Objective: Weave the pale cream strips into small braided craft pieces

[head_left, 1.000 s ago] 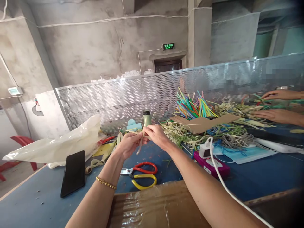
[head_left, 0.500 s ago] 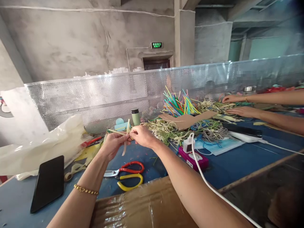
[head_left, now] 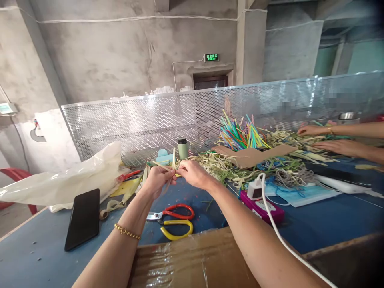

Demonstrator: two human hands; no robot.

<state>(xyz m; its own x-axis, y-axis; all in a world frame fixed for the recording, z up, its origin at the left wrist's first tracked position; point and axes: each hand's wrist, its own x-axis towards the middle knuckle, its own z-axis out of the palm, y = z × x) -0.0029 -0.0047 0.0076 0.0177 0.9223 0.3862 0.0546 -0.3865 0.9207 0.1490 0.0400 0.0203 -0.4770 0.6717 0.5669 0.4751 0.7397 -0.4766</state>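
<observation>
Both hands are raised a little off the blue surface (head_left: 315, 224), meeting at the middle. My left hand (head_left: 158, 181) and my right hand (head_left: 193, 175) have their fingers clenched on the pale yellow flat strips (head_left: 173, 159). One strip stands upright between the hands and another slants off to the left. How the strips cross inside the grip I cannot tell, since the knuckles cover it.

On the surface below the hands lie red-handled scissors (head_left: 177, 211), with a yellow plastic loop handle (head_left: 177, 232) just beside them, nearer me. Closest to me is a brown cardboard box under clear tape (head_left: 186, 260).

Left: a black phone (head_left: 82, 219) lying flat, and behind it a crumpled pale plastic bag (head_left: 69, 180).

Beyond the hands, a small green bottle with a dark cap (head_left: 182, 149) stands upright near the perforated metal screen (head_left: 120, 124).

Right: a purple power strip (head_left: 267, 210) carries a white plug (head_left: 256, 191) with a white cable (head_left: 280, 240). Further right stands a bundle of coloured strips (head_left: 240, 134), and another person's hand (head_left: 312, 130) rests on a heap of loose pale strips (head_left: 288, 140).
</observation>
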